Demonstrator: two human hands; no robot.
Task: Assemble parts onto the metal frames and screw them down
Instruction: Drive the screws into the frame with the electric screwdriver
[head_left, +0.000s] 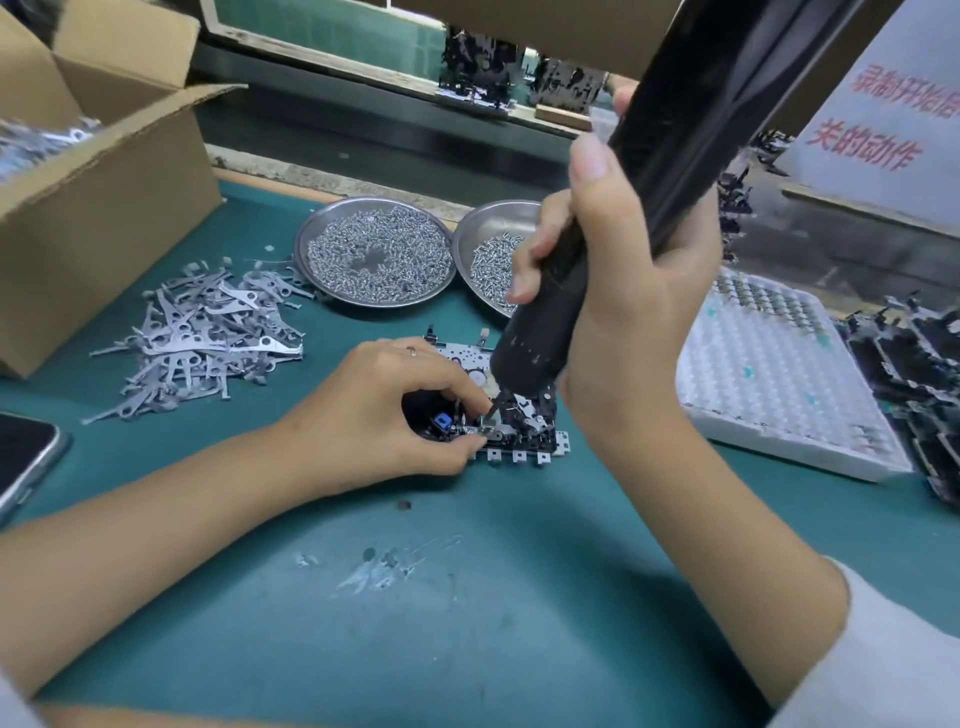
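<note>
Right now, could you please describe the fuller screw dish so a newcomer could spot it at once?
Start at the cardboard box on the green mat's far left. Just right of it, past the pile of flat metal levers, two round steel dishes sit side by side. It is the left dish, fully visible and heaped with screws; the right dish holds fewer.

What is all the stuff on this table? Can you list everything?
frame: one, silver with black parts, middle of mat, under the hands
screwdriver: one, black, tip down on the frame
dishes: two, silver, holding screws, behind the frame
levers: a heap, grey, left on the mat
box: one, brown cardboard, far left, open
tray: one, white, right
phone: one, dark, left edge
mat: one, green, covers the table
sign: one, white with red writing, top right
left hand: pinches a part on the frame
right hand: grips the screwdriver
</note>
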